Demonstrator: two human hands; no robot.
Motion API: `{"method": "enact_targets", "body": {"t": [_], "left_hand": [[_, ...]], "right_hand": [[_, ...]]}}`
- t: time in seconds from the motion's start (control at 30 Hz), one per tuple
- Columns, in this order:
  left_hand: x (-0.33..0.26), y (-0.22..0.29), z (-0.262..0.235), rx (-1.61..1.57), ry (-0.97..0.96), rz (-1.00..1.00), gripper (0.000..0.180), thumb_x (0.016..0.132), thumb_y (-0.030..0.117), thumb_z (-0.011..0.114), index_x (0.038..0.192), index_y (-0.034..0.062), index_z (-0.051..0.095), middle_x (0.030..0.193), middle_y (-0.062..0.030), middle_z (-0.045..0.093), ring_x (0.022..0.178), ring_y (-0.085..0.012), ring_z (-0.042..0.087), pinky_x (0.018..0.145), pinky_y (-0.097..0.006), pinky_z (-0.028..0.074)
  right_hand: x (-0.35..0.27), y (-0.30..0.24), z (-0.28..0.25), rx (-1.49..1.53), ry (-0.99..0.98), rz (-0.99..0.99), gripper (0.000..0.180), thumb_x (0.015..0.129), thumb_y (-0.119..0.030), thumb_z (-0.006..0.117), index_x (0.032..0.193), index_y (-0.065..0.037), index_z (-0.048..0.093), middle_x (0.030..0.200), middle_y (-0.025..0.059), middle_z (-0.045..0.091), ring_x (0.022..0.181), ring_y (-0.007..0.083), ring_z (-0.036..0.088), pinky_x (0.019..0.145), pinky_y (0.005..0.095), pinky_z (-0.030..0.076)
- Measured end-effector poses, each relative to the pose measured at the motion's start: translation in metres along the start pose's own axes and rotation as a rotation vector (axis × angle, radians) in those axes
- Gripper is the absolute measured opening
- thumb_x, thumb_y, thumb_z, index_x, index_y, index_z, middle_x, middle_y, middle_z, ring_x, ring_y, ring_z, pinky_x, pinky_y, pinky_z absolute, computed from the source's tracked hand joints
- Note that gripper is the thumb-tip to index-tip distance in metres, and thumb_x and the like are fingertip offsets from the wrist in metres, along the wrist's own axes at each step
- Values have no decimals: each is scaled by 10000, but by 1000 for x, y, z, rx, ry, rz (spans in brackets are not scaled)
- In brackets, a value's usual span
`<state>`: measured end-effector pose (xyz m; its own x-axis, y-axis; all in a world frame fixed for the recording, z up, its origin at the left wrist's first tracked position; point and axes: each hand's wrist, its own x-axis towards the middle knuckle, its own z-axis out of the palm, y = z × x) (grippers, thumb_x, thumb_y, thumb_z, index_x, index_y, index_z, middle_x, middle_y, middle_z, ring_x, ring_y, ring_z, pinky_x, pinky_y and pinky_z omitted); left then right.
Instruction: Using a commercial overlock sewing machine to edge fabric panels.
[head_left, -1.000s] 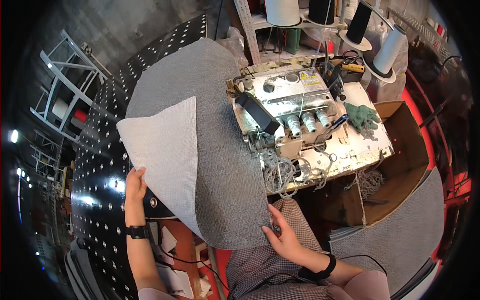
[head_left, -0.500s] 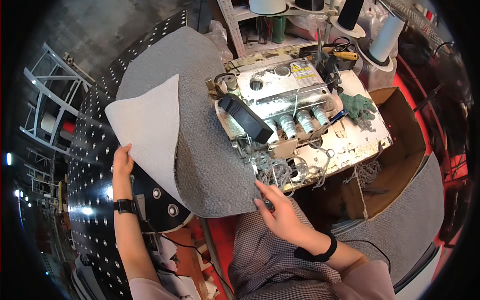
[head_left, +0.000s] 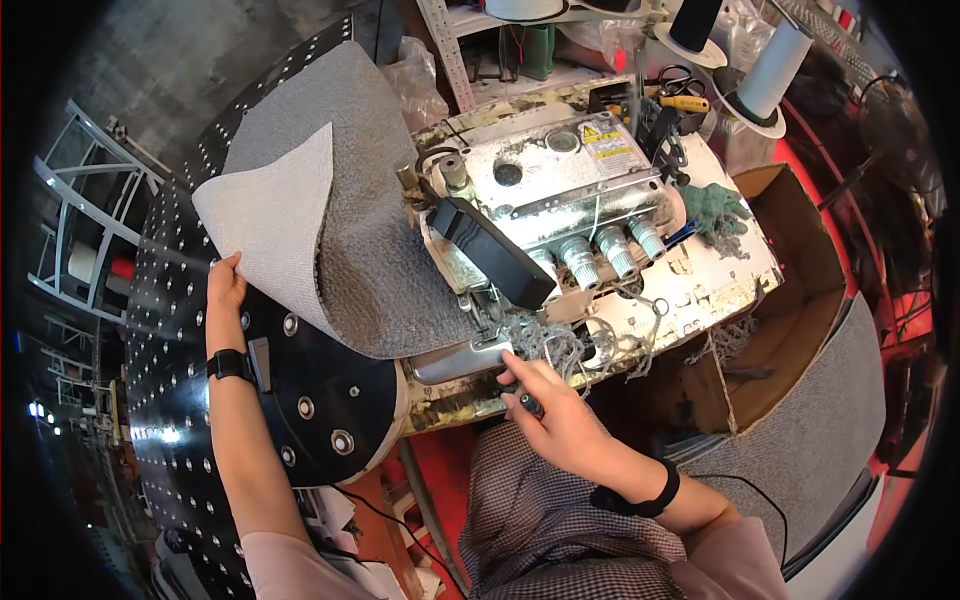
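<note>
A grey carpet mat [head_left: 375,240] lies beside the sewing machine [head_left: 560,190], its left part folded over so the pale backing [head_left: 275,215] shows. At that fold's near-left edge, my left hand [head_left: 228,283] pinches the backing. The mat's right edge runs in under the machine's needle area, beside a black box-shaped part [head_left: 488,250]. My right hand [head_left: 560,420] is curled round a small dark stick-like tool [head_left: 530,404], mostly hidden in the palm. Its index finger points at the bare metal plate [head_left: 455,362], near a tangle of grey thread scraps [head_left: 540,338].
A black table with shiny studs [head_left: 175,350] spreads out at the left. On the right stand an open cardboard box [head_left: 800,290] and more grey mats [head_left: 820,400]. Thread cones [head_left: 775,75], scissors [head_left: 680,82] and a green cloth [head_left: 712,212] sit around the machine's far side.
The mat has slid away from me and to the left, baring the metal plate and table edge. My left hand moved with it; my right finger has come off the mat's corner.
</note>
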<state>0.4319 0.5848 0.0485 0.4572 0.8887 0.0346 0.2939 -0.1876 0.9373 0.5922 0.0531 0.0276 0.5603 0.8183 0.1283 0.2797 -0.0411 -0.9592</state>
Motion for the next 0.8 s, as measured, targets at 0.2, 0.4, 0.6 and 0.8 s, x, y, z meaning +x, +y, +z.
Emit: {"method": "enact_targets", "body": {"t": [0.2, 0.4, 0.6, 0.8], "left_hand": [[4, -21, -34, 1166, 34, 730, 387, 728, -13, 489, 1113, -45, 506, 1007, -204, 557, 936, -340, 540, 820, -408, 443], [-65, 9, 41, 408, -25, 512, 447, 776, 116, 517, 1200, -13, 455, 1187, -156, 470, 1119, -255, 442, 968, -340, 323], [-94, 52, 90, 200, -44, 598, 444, 786, 118, 515, 1200, -28, 445, 1189, -172, 468, 1116, -262, 441, 963, -351, 328], [-166, 54, 51, 173, 23, 541, 443, 796, 120, 513, 1200, -43, 436, 1190, -188, 466, 1114, -270, 441, 959, -362, 334]], "right_hand": [[-33, -2, -3, -24, -28, -39, 587, 729, 57, 566, 1272, 4, 349, 1028, 189, 475, 817, 306, 515, 715, 334, 446], [-88, 13, -7, -114, -54, 24, 644, 703, 80, 519, 1305, -16, 311, 1015, 178, 471, 910, 320, 517, 810, 358, 434], [-134, 7, -20, -120, -66, 143, 605, 768, 22, 502, 1329, -45, 285, 1050, 171, 497, 934, 305, 534, 818, 363, 436], [-124, -12, -27, -40, -25, 88, 471, 883, -176, 465, 1318, -88, 307, 920, 248, 568, 827, 359, 567, 756, 406, 450]]}}
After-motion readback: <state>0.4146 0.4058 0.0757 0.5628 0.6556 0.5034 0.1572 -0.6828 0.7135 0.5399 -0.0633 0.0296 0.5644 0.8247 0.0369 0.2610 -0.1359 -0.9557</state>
